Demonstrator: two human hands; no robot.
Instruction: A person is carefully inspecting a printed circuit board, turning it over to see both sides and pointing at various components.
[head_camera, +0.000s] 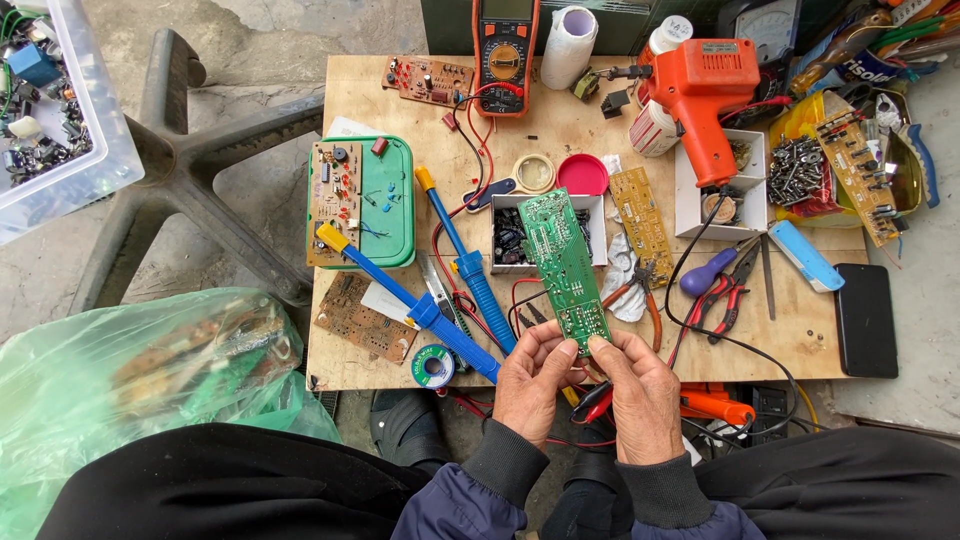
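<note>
Wooden board (800, 340) on a concrete floor serves as a bench. Low in the frame's centre, left hand (530, 385) and right hand (642, 395) both pinch the near end of a green circuit board (562, 265). Beyond lie blue soldering irons (470, 270), centre; an orange multimeter (505, 55) sits at the top.

Green circuit board (562, 262) with pale solder dots, orange heat gun (703, 95), two blue desoldering pumps (466, 262) tipped yellow, red round lid (582, 174), green tray (388, 200), pale wooden counter (560, 125), black phone (866, 320), translucent green bag (130, 370)
</note>
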